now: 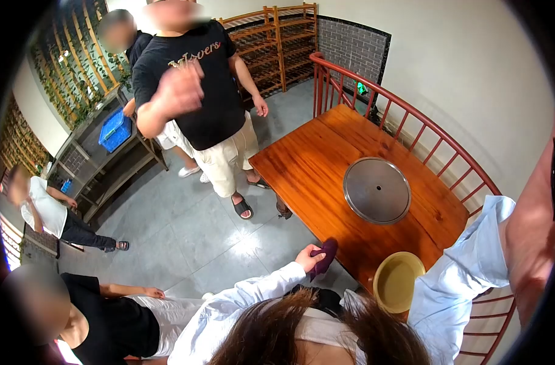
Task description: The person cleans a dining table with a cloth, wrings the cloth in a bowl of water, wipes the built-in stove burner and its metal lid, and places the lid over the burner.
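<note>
My left hand [308, 258] is closed on a dark purple cloth [325, 258], held beside the near left edge of the wooden table [295, 161]. Just to the right of it, a yellowish plastic basin [399, 280] rests at the table's near edge. Set in the tabletop is a round metal lid [378, 190] with a small hole in its middle. My right arm is raised close to the camera at the right edge; of my right hand [536, 231] only the wrist side shows, and its fingers are hidden.
A red railing [411, 115] curves behind the table. A person in a black shirt [198, 91] stands past the far left corner, one hand raised and blurred. Other people stand at left, near a shelf with a blue basket [115, 129]. Wooden racks [280, 45] line the back.
</note>
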Demonstrator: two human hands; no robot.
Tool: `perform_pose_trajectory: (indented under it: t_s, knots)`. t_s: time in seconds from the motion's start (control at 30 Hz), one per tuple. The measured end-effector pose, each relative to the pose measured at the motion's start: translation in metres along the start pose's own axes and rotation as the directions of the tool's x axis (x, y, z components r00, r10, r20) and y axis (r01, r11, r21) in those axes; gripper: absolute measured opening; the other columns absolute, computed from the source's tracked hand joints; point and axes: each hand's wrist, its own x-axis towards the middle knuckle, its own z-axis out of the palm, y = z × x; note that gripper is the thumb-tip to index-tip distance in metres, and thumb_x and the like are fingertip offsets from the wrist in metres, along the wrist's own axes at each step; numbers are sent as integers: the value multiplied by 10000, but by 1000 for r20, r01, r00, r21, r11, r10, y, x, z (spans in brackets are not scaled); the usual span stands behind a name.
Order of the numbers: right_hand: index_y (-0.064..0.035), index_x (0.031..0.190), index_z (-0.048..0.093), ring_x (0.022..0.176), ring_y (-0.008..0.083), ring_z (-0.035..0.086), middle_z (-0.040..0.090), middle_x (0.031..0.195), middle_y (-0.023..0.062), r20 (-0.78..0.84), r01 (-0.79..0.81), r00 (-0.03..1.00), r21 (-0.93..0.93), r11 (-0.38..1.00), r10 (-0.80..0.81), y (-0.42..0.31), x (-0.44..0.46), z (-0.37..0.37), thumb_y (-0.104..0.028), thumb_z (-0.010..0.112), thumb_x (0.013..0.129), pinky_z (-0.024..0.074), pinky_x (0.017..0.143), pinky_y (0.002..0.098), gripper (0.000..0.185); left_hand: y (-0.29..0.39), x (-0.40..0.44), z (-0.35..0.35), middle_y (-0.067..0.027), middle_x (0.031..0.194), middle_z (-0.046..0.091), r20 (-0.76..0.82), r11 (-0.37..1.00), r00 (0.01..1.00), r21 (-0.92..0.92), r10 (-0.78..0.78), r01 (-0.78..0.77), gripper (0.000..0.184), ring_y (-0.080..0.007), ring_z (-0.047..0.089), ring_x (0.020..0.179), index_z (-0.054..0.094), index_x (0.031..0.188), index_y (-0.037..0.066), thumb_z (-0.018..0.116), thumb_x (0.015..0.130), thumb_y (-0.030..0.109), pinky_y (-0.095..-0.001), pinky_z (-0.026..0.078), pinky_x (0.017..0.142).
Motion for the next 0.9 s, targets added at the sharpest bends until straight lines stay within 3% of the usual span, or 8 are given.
perform_pose_trajectory:
  t_s: [0.17, 0.27, 0.37, 0.47, 0.63, 0.77, 0.87, 0.9]
  knots:
    - [-31, 1108, 570, 848, 156, 494, 538, 931, 47, -328, -31, 943, 74, 997, 54, 11, -21, 0, -143, 588, 775, 412, 817, 353, 352, -3, 0, 5, -41, 867, 637, -1, 1000, 1000, -19, -12, 12, 267, -125, 599, 789, 565, 999, 31, 708, 848, 199, -280, 501, 743]
    - [-30, 1100, 572, 844, 154, 494, 537, 921, 46, -571, -342, 681, 305, 889, 458, 18, -64, 45, -131, 584, 774, 419, 809, 350, 342, -8, -1, 9, -40, 870, 637, -8, 999, 999, 27, 43, -43, 288, -126, 597, 801, 575, 1011, 29, 720, 836, 207, -280, 498, 757]
    - [-59, 906, 557, 865, 101, 530, 592, 991, 57, -243, -641, 165, 710, 291, 956, 12, -143, 122, -102, 599, 891, 422, 798, 240, 62, 9, -10, 13, -39, 874, 639, 6, 997, 999, 61, 51, -51, 308, -127, 596, 817, 587, 1025, 32, 731, 823, 214, -279, 496, 770]
    - [-53, 865, 563, 798, 73, 522, 578, 850, -5, 20, -737, -17, 675, -26, 1000, -19, -248, 205, -120, 596, 915, 434, 751, 226, 89, 9, -7, 17, -41, 879, 642, 29, 996, 999, 83, 37, -39, 313, -128, 597, 825, 596, 1032, 39, 736, 817, 219, -278, 494, 776]
    - [-56, 950, 605, 768, 70, 514, 558, 856, -20, 0, -815, -234, 546, -196, 972, -63, -314, 248, -105, 661, 859, 432, 715, 217, 118, 2, -3, 24, -39, 880, 647, 82, 987, 995, 141, 60, -71, 296, -126, 603, 817, 598, 1033, 55, 727, 823, 219, -286, 496, 766]
    - [-48, 1031, 608, 795, 44, 486, 539, 876, -35, -142, -746, -101, 666, 19, 985, -22, -260, 183, -91, 675, 847, 412, 730, 192, 201, -10, 2, 29, -43, 878, 648, 71, 989, 994, 116, 80, -88, 290, -125, 607, 810, 597, 1035, 56, 726, 823, 205, -288, 499, 758]
    - [-22, 1030, 588, 819, 105, 488, 506, 892, 17, -366, -832, 282, 366, 416, 887, 1, -160, 88, -18, 634, 787, 412, 772, 247, 247, -8, 3, 31, -45, 883, 650, 74, 991, 995, 113, 60, -68, 279, -127, 608, 812, 597, 1030, 52, 725, 823, 190, -289, 501, 756]
    - [-8, 1022, 585, 850, 147, 470, 496, 911, 60, -544, -660, 455, 325, 677, 705, 7, -132, 72, -63, 632, 767, 406, 783, 279, 265, -6, 3, 30, -45, 883, 650, 78, 991, 995, 118, 58, -67, 279, -127, 608, 812, 597, 1030, 52, 725, 823, 190, -289, 501, 756]
